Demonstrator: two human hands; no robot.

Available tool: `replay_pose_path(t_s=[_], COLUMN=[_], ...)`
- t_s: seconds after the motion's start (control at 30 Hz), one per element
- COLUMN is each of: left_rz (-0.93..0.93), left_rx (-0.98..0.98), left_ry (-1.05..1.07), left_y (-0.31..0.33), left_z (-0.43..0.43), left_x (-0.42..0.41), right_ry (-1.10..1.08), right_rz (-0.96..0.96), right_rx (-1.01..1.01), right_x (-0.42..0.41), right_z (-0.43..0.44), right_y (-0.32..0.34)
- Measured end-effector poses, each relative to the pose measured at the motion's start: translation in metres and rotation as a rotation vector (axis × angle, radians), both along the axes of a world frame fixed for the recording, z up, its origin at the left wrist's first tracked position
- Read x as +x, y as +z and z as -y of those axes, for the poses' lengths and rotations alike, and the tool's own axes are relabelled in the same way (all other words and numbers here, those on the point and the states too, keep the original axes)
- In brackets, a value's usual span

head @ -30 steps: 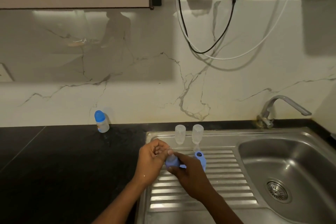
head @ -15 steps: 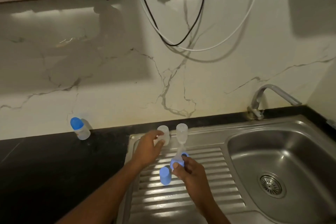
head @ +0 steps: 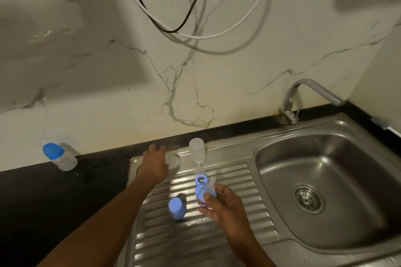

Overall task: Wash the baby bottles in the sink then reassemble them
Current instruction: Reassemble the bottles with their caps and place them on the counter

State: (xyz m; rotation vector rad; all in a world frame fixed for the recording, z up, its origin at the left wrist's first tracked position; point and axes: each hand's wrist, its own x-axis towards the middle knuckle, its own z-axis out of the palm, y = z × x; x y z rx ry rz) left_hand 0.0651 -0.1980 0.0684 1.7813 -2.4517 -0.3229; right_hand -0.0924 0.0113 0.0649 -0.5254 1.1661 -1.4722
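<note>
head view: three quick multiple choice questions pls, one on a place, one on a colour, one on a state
1. Where does the capped bottle stand?
A. in the basin
B. on the black counter by the wall
C. on a shelf

2. What colour is the loose cap on the drainboard?
A. blue
B. red
C. yellow

3. What is the right hand doing?
A. lying flat and empty
B. turning the tap
C. holding the blue ring

Answers:
1 B: the bottle stands on the dark surface left of the steel, close to the marble wall.
2 A: the cap standing alone on the ribs is light blue.
3 C: thumb and fingers are curled round the ring, lifted above the ribs.
</note>
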Motion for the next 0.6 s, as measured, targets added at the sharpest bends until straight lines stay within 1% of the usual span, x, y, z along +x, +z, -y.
replay_pose_path(t_s=[0.07,0.13,0.17,0.23,0.3,0.4,0.53,0.6], left_rz=[-0.394,-0.758,-0.884,-1.063,-1.188,-1.302,-1.379,-1.405], left_rx=[0.083,0.235,0.291,0.356,0.412,0.513,0.619,0.636], left_ry=[0.183,0.271,0.285,0.343,0.355,0.294,0.175,0.136], left_y=[0.0,0.004,0.005,0.011,0.017,0.03,0.051,0.059], left_z=[-0.024,-0.061,-0.081,-0.118,-0.147,-0.172,-0.185,-0.189], left_x=[0.025,0.048,0.057,0.07,0.076,0.086,0.11,0.122], right_ry=[0.028,0.037,0.039,0.074,0.126,0.231,0.463,0.534], right_rz=[-0.01,-0.051,-0.066,-0.119,-0.184,-0.237,-0.158,-0.177], right_rx=[-0.016,-0.028,-0.034,-0.054,-0.061,-0.092,-0.142,-0.153], right_x=[0.002,0.007,0.011,0.023,0.04,0.065,0.084,0.089], right_z=[0.008,0.021,0.028,0.043,0.053,0.06,0.06,0.058], right_y=[0.007,0.016,0.022,0.033,0.044,0.06,0.079,0.087])
